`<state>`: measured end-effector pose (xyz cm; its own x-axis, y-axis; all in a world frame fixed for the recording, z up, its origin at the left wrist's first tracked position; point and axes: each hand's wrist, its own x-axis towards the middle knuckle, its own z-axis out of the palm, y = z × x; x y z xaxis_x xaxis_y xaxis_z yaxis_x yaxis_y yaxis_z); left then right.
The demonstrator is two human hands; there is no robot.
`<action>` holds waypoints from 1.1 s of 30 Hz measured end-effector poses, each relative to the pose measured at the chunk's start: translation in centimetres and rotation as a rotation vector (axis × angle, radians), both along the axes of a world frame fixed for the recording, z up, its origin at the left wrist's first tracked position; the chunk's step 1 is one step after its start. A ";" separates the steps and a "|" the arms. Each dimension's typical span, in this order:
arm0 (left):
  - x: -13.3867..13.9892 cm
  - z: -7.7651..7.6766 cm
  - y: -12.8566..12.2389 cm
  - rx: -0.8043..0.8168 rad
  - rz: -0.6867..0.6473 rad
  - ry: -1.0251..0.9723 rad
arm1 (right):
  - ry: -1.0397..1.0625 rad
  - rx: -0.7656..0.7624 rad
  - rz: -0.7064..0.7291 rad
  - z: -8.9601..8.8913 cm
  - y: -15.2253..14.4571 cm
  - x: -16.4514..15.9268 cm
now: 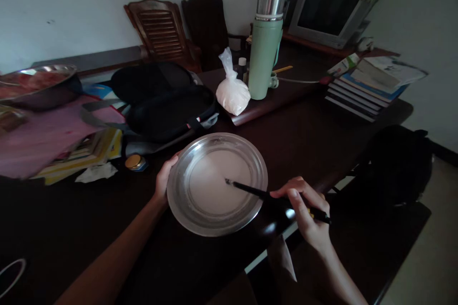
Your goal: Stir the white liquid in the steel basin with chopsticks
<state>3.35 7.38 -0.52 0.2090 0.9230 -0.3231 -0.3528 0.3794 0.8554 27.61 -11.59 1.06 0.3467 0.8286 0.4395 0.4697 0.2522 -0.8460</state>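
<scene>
A round, shallow metal dish (218,230) with a wide rim holds a layer of pale, smooth-looking white material (211,181). My left hand (166,176) grips the dish's left rim, its fingers partly hidden behind the edge. Between the thumb and fingers of my right hand (309,209) is a slim black pen-like stick (255,191). Its narrow, lighter tip points left over the white material; whether it touches the surface I cannot tell. Behind the dish sits a knotted clear bag of white powder (233,95).
A tall green thermos (264,59) stands beside the bag. Left of them lie an open black case (168,105), a small gold-lidded jar (135,162) and a pink cloth or bag (60,128). At the right are stacked books (368,88) and a dark bag (400,167).
</scene>
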 end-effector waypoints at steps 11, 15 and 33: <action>0.0 -0.4 0.2 0.024 -0.013 0.008 | 0.013 -0.003 0.018 0.2 -0.2 -0.2; 0.0 -0.3 0.1 0.001 0.007 0.004 | -0.066 0.006 0.148 0.2 0.1 -0.4; 0.1 -0.3 0.1 0.036 -0.013 0.045 | 0.047 -0.012 0.002 0.2 -0.3 0.2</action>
